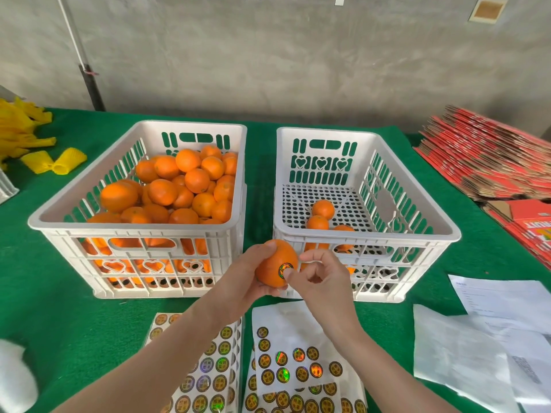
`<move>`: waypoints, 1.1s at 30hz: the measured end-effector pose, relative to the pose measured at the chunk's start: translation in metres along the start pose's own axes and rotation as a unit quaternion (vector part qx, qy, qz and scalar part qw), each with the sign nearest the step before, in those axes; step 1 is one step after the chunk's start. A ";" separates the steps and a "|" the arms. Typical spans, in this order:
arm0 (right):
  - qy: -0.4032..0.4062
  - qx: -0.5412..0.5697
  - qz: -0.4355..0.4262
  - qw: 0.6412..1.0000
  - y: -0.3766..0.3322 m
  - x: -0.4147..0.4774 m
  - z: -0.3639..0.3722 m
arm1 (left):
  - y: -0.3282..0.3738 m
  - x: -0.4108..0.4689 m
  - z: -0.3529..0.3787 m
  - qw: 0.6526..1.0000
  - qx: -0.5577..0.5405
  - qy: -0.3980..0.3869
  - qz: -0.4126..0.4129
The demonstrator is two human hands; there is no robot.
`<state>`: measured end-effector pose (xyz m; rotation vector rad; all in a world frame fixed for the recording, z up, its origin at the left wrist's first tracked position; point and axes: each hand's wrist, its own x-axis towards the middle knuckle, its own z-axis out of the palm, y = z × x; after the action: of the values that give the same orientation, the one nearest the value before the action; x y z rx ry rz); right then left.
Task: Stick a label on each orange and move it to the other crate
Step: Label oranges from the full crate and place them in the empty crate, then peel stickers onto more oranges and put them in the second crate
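My left hand [253, 272] grips an orange [272, 265] in front of the gap between the two white crates. A round label [285, 269] sits on the orange's near side, and my right hand [317, 274] presses its thumb on that label with the other fingers curled. The left crate [89, 201] is heaped with several oranges [179, 186]. In the right crate [366, 234] lie a few oranges [323, 210] on the perforated floor. Label sheets [295, 368] lie below my arms on the green table.
Yellow foam fruit nets [53, 160] lie at the far left. Red flat cartons [489, 162] are stacked at the right. White papers and plastic bags [477, 347] lie at the near right. A white blurred object [15, 377] sits at the bottom left.
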<state>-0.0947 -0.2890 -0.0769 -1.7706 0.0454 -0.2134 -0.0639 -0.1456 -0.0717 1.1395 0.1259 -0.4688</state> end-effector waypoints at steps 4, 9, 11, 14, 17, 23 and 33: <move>-0.058 -0.054 -0.037 0.996 -0.001 -0.002 -0.005 | 0.004 -0.002 0.000 0.998 0.068 -0.014 0.004; -0.171 -0.190 -0.197 0.947 -0.014 0.011 -0.004 | 0.004 -0.002 0.007 0.996 0.024 -0.083 -0.015; -0.138 -0.189 -0.226 0.946 -0.026 0.025 -0.006 | 0.009 0.000 0.001 0.997 0.024 -0.064 -0.030; -0.040 -0.158 -0.215 0.963 -0.047 0.070 -0.022 | 0.003 0.011 -0.014 0.992 0.095 0.070 -0.033; 0.002 -0.299 -0.120 0.947 -0.055 0.151 -0.052 | -0.018 0.023 -0.026 0.965 0.175 0.172 -0.095; -0.289 -0.731 0.140 0.601 0.016 0.220 -0.099 | -0.050 0.046 -0.046 0.936 0.262 0.139 -0.187; -0.323 -0.698 0.205 0.606 0.038 0.225 -0.094 | -0.084 0.054 -0.051 0.815 0.530 0.128 -0.196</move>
<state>0.1132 -0.4214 -0.0686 -3.2051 0.1125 1.1537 -0.0434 -0.1441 -0.1816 2.3099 0.3665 -0.7880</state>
